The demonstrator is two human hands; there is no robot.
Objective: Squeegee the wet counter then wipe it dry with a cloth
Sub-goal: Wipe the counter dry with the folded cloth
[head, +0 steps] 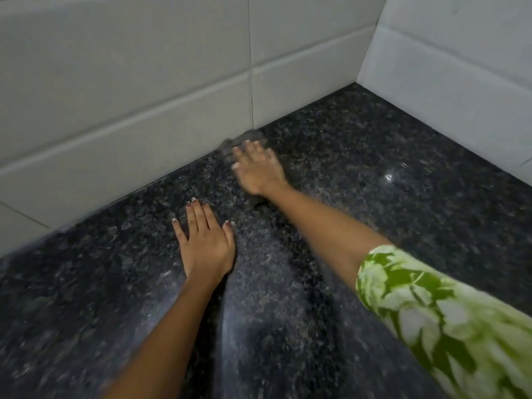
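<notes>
The counter (359, 174) is dark speckled granite that runs into a tiled corner. My right hand (259, 168) reaches far forward and presses flat on a dark grey cloth (244, 138), which pokes out past the fingertips against the back wall; most of the cloth is hidden under the hand and blurred. My left hand (205, 240) lies flat on the counter nearer to me, fingers spread, holding nothing. No squeegee is in view.
White tiled walls (129, 96) bound the counter at the back and on the right (446, 67), meeting in a corner at the upper right. A glint of light (388, 177) shows on the granite to the right of my right hand.
</notes>
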